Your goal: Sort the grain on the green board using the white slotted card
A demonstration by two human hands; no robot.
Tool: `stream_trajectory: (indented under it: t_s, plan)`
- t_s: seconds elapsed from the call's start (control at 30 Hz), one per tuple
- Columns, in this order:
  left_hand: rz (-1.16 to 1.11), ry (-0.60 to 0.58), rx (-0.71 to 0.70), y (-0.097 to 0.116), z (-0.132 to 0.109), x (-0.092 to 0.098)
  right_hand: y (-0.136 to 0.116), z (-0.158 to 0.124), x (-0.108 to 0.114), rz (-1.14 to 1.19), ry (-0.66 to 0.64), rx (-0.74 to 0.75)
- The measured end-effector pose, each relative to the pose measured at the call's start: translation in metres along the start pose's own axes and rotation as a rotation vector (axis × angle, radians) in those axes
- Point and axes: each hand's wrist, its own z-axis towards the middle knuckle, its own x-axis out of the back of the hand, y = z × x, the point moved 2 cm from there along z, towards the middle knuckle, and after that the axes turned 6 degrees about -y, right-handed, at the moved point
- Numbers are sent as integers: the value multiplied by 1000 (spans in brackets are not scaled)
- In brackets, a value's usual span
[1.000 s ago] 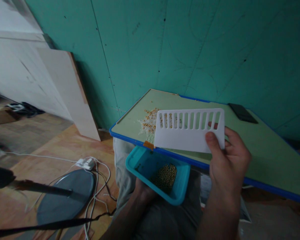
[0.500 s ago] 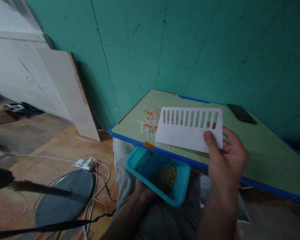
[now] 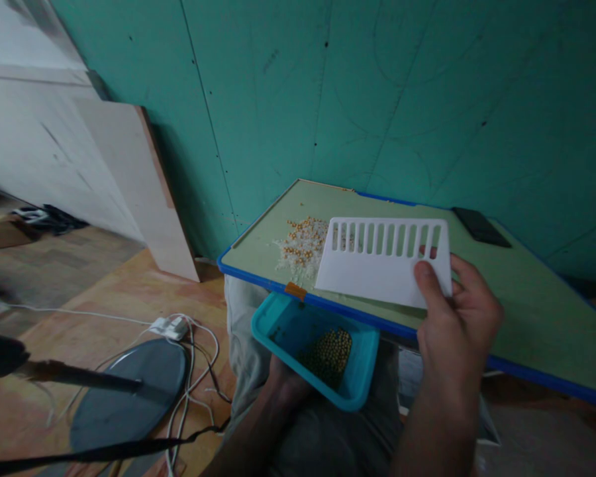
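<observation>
A flat white plastic plate with a row of slots [image 3: 370,275] is pinched at its right end by my right hand [image 3: 459,308], thumb on top. It is held above the green tabletop [image 3: 516,305], just right of a spread of round yellow beans or peas [image 3: 298,253] mixed with white grains that look like rice [image 3: 305,270]. Below the table's front edge, my left hand [image 3: 288,383] supports a turquoise plastic tub [image 3: 360,391] from underneath; the tub hides most of its fingers. A heap of round yellowish beans or peas [image 3: 335,351] lies inside the tub.
A dark phone-like slab [image 3: 479,226] lies at the table's back right. Blue edging [image 3: 397,326] and a brown tape patch [image 3: 295,290] line the front edge. On the floor at left are a round grey stand base [image 3: 129,391], white cables [image 3: 191,384] and a leaning board [image 3: 134,179].
My right hand has shifted slightly right and down with the slotted plate, uncovering more of the beans and grains. The left hand and tub have stayed almost still.
</observation>
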Motion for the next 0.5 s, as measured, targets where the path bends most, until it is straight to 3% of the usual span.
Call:
stream_trajectory:
  t_s: [0.2, 0.5]
  plan:
    - [-90, 45, -24, 1, -4, -6, 5, 0, -1, -12, 85, 15]
    - [-134, 226, -24, 0, -3, -18, 1, 5, 2, 10, -56, -62]
